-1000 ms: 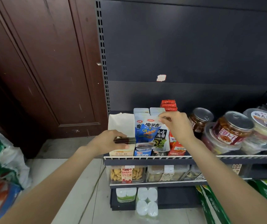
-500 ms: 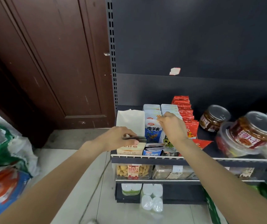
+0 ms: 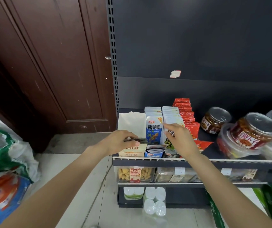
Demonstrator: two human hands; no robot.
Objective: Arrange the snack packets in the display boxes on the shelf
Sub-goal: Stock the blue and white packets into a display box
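Three display boxes stand side by side at the left end of the shelf (image 3: 230,162): a cream box (image 3: 132,150), a blue box (image 3: 153,153) with blue and white packets (image 3: 154,129), and a dark box (image 3: 170,155) with white-topped packets (image 3: 170,116). My left hand (image 3: 120,142) holds a thin stack of dark packets (image 3: 136,140) flat over the cream box. My right hand (image 3: 179,139) touches the front packets of the dark box with its fingertips. Red packets (image 3: 187,116) line up to the right.
Clear-lidded jars (image 3: 214,120) and stacked tubs (image 3: 253,130) of pickles fill the shelf's right side. Lower shelves carry snack tubs (image 3: 135,174) and white rolls (image 3: 155,201). A brown door (image 3: 49,63) stands to the left, with filled bags (image 3: 5,170) on the floor.
The view has shifted, so the shelf sits further right and lower. My right hand has dropped from the packet tops to the front of the dark box. My left hand keeps its stack.
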